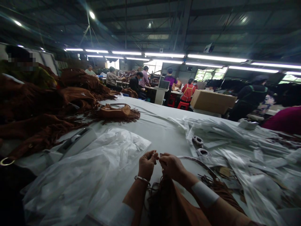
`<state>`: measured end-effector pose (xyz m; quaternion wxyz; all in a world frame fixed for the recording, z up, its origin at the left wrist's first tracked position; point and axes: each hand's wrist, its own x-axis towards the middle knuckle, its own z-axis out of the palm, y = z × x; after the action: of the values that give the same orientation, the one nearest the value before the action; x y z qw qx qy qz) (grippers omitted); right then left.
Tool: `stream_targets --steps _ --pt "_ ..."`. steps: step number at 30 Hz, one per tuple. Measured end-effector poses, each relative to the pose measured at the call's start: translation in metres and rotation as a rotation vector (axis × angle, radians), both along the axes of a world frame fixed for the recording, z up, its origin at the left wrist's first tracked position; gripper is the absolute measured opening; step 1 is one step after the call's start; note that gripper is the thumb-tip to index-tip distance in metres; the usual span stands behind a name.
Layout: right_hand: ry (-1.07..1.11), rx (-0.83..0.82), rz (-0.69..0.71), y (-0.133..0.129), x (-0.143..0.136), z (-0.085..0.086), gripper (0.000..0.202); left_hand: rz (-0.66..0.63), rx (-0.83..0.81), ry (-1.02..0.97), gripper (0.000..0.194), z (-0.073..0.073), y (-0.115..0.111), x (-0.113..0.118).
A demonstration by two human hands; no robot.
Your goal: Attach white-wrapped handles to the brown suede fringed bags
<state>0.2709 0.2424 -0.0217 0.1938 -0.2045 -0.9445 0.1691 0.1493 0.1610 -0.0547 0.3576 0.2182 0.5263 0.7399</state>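
- I see the left hand (148,160) and right hand (171,165) pinching a small bit (157,157), I think; it's too dim to be sure. A weak pinch could drop it.
- The brown bag (175,202) is near, under the hands. Its fringe (155,191) could catch on the bracelet (142,179).
- Plastic (101,166) at left or strips (218,128) at right could hide a dropped bit.

This is a factory workshop: a large hall under a dark metal roof (150,23) with exposed beams (187,18). Rows of tube lights (164,55) shine above several workers (188,91), some seated, one on a red stool (182,105). Brown fringed bags (114,112) lie heaped on a long white desk (164,131) beside clear plastic sheeting (98,163), and a big cardboard box (211,102) stands beyond it.
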Motion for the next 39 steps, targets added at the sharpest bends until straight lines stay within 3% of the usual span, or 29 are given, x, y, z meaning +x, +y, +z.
stream_targets --steps 4,11,13,17,21,26,29,33,36,39 --pt "0.041 0.049 -0.077 0.004 0.008 0.001 0.025 -0.175 -0.086 -0.073 0.041 0.001 -0.003 0.002" --pt "0.141 -0.028 -0.039 0.019 0.030 -0.006 0.024 -0.692 -0.066 -0.135 0.037 0.009 -0.018 0.004" --pt "0.176 -0.039 -0.024 0.020 0.032 -0.007 0.025 -0.657 -0.034 -0.081 0.040 0.007 -0.017 0.003" --pt "0.220 -0.039 -0.014 0.017 0.031 -0.007 0.022 -0.433 -0.068 0.096 0.049 0.001 -0.009 0.002" --pt "0.196 -0.023 0.024 0.014 0.028 -0.007 0.021 -0.417 -0.066 0.191 0.055 -0.010 -0.001 0.003" --pt "0.177 0.006 0.053 0.011 0.028 -0.005 0.025 -0.280 0.005 0.259 0.049 -0.019 0.005 -0.002" --pt "0.142 0.046 0.052 0.010 0.030 -0.002 0.027 -0.309 0.012 0.228 0.028 -0.014 0.002 -0.005" --pt "0.161 0.044 0.026 0.011 0.031 -0.001 0.024 -0.469 0.027 0.110 0.023 -0.002 -0.009 -0.007" --pt "0.200 0.012 0.031 0.014 0.033 -0.006 0.024 -0.646 0.035 0.009 0.024 0.003 -0.015 -0.006" --pt "0.252 -0.033 0.008 0.018 0.035 -0.013 0.016 -0.635 0.046 -0.032 0.047 0.001 -0.013 -0.004"
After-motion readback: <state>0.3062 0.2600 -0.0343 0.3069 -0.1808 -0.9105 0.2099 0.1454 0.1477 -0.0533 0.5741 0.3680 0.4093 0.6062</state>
